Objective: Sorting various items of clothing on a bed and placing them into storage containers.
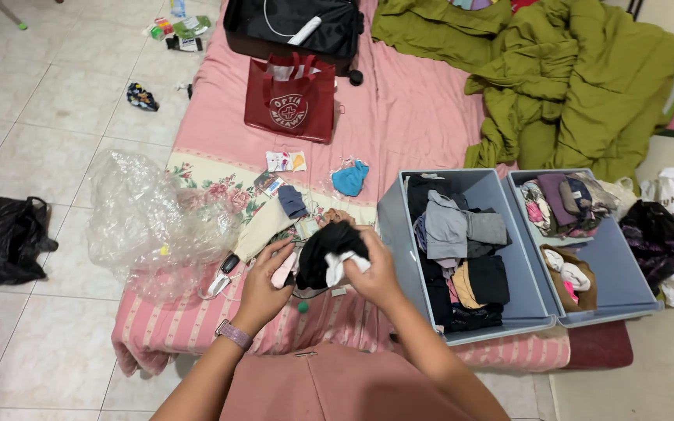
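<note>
Both hands closed around a small black garment [329, 248] with a white piece [343, 265] tucked in it, held just above the pink bed [399, 117] in front of the lap. Left hand [263, 282] gripping the near left side, a pale pink scrap under its fingers; right hand [374, 274] pinching the white part from the right. Soft, light, limp cloth by the look of it: likely to sag and unroll unless gathered in a bunch or taken by a folded edge. Just to the right, a grey box [399, 226] of folded clothes, a second grey box [626, 288] beside it. Crumpled clear plastic [142, 218] to the left, red bag [290, 97] farther up the bed.
</note>
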